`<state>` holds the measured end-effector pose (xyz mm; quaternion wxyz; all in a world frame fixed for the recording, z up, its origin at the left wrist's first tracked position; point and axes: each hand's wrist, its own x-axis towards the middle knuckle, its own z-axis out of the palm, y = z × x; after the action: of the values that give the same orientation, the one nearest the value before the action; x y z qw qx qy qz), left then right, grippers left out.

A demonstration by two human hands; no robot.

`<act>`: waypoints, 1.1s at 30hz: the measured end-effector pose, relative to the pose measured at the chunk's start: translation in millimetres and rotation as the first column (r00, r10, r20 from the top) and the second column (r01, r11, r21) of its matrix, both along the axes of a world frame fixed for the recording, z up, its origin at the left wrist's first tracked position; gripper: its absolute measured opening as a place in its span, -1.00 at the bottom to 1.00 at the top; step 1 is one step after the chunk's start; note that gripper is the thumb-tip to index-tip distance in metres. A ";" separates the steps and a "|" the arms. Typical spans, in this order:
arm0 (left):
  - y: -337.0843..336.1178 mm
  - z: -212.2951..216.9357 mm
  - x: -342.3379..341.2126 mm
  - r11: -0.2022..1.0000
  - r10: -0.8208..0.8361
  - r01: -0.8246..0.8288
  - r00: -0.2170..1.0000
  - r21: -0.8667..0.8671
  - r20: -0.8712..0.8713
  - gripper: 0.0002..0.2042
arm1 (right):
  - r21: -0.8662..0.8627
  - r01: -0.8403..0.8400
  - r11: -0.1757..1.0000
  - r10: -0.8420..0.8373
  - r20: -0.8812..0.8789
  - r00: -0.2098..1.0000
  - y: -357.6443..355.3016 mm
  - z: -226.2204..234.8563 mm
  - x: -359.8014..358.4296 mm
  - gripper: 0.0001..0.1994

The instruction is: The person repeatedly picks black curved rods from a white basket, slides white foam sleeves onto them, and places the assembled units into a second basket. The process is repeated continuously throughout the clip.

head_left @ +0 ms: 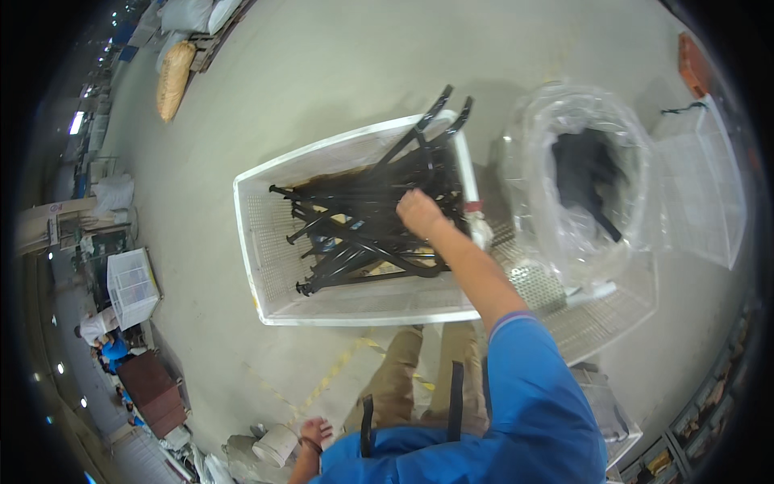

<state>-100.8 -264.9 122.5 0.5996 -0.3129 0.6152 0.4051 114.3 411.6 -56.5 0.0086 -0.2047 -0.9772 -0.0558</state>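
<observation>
My right hand (421, 214) reaches down into a large white plastic crate (262, 302), its fingers curled in among black metal tubes (359, 240). Whatever those fingers hold is hidden beneath the hand. The tubes lie crossed in a heap, several with knobbed ends toward the crate's left side. Two bent black tube ends (461, 119) stick up past the far right corner of the crate. Low by my side, away from the crate, my left hand (316, 431) hangs with fingers apart and nothing in it.
Right of the crate stands a clear plastic-lined container (524, 153) with black pieces (584, 169) inside. A perforated crate (621, 310) sits beside it. A pale sack (175, 79) lies far left; a white bucket (276, 445) stands near my left hand. Other people work far left.
</observation>
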 end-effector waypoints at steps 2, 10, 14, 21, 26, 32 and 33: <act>-26.7 16.7 36.0 0.875 -0.279 0.108 0.909 -0.472 -0.309 -0.81 | -0.196 0.212 0.957 -0.146 0.305 0.941 46.8 -44.4 -32.7 -0.77; 25.2 9.3 62.0 0.888 -0.336 0.209 0.903 -0.410 -0.268 -0.70 | -0.379 0.091 0.921 -0.086 0.031 0.996 24.4 19.3 -16.3 -0.86; 132.4 5.5 42.0 0.855 -0.516 0.440 0.765 -0.274 -0.384 -0.76 | -0.588 0.177 0.789 -0.308 -0.130 0.943 -8.5 163.4 23.7 -0.71; 416.8 121.3 60.8 -0.018 0.035 0.806 -0.591 -0.592 -0.806 -0.17 | -0.671 0.349 0.654 -0.559 -0.117 0.821 -155.6 385.0 206.4 -0.65; 442.6 209.8 169.7 -0.833 0.356 0.384 -0.181 -0.399 -0.917 -0.51 | -0.838 0.262 0.478 -0.831 -0.334 0.444 -354.3 435.3 298.9 -0.65; 313.0 172.8 254.1 -0.895 -0.446 0.295 -0.638 0.336 -0.628 -0.68 | -0.832 0.550 0.081 -0.928 -0.264 -0.263 -597.9 344.8 285.4 -0.59; 284.6 154.4 265.5 -0.809 -0.581 0.396 -0.648 0.434 -0.492 -0.69 | -0.800 0.595 -0.076 -0.919 -0.174 -0.352 -640.5 323.2 273.9 -0.54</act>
<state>164.7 19.7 276.9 0.7156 0.5983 0.2317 -0.2761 388.2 -228.9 266.7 0.3350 -0.8259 -0.3852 0.2393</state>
